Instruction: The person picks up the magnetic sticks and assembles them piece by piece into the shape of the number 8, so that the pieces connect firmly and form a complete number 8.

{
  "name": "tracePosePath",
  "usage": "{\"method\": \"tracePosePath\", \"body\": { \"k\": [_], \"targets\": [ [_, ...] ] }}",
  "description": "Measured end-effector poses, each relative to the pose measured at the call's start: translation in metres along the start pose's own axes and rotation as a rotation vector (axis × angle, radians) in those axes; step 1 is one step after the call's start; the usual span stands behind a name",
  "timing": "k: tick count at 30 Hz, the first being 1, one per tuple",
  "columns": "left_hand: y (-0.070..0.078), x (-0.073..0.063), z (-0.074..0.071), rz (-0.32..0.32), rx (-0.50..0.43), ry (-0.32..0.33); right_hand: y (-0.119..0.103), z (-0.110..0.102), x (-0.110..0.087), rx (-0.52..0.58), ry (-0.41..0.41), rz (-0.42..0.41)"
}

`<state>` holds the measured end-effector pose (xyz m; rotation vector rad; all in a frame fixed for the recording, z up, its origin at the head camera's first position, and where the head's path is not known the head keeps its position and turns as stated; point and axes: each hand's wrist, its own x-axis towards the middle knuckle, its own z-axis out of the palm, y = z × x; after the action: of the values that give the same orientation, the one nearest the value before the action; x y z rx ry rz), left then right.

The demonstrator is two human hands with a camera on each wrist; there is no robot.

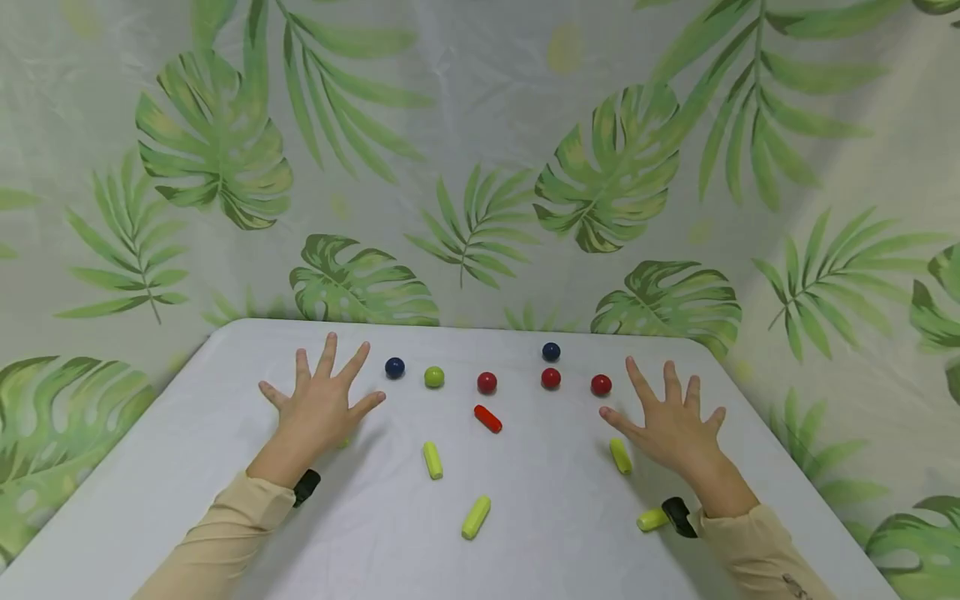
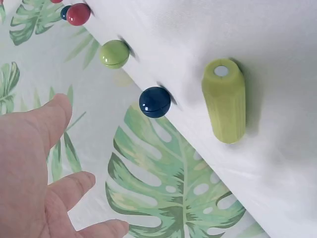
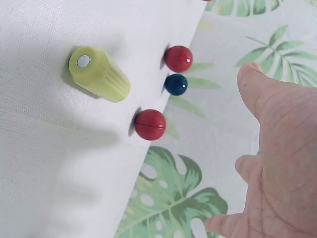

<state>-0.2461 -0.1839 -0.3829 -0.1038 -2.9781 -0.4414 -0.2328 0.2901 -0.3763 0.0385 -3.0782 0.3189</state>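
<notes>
My left hand (image 1: 318, 408) hovers above the left of the table with fingers spread wide, holding nothing. Close to its thumb is a dark blue ball (image 1: 394, 367), and a green ball (image 1: 434, 377) sits just right of that. A yellow-green ridged cylinder (image 2: 225, 101) lies under this hand, mostly hidden in the head view. On the right side, my right hand (image 1: 678, 429) is also spread and bare of any object. Below its thumb lies another yellow-green cylinder (image 1: 620, 457); a red ball (image 1: 601, 384) is beyond the thumb.
Along the back stand two more red balls (image 1: 487, 382) and a second blue ball (image 1: 551, 352). A red cylinder (image 1: 487, 418) lies mid-table, with yellow-green cylinders (image 1: 476, 517) nearer the front. One cylinder (image 1: 651, 520) shows beside the right wrist strap. Leaf-printed cloth (image 1: 480, 125) hangs behind the white table (image 1: 540, 533).
</notes>
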Motion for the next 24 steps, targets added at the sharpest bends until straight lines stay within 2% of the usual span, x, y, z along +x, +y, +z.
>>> {"method": "tracePosePath", "body": {
  "k": [6,14,21,24],
  "targets": [
    [0.008,0.005,-0.004,0.048,0.027,0.031,0.001,-0.003,0.001,-0.006,0.009,-0.013],
    [0.023,0.012,-0.006,0.157,0.083,0.066,-0.001,-0.005,0.002,-0.016,0.026,-0.040],
    [0.042,0.018,0.000,0.329,0.130,0.124,-0.004,-0.005,0.004,-0.036,0.062,-0.077],
    [0.050,0.023,0.004,0.397,0.121,0.113,-0.005,-0.004,0.007,-0.045,0.068,-0.091]
  ]
}}
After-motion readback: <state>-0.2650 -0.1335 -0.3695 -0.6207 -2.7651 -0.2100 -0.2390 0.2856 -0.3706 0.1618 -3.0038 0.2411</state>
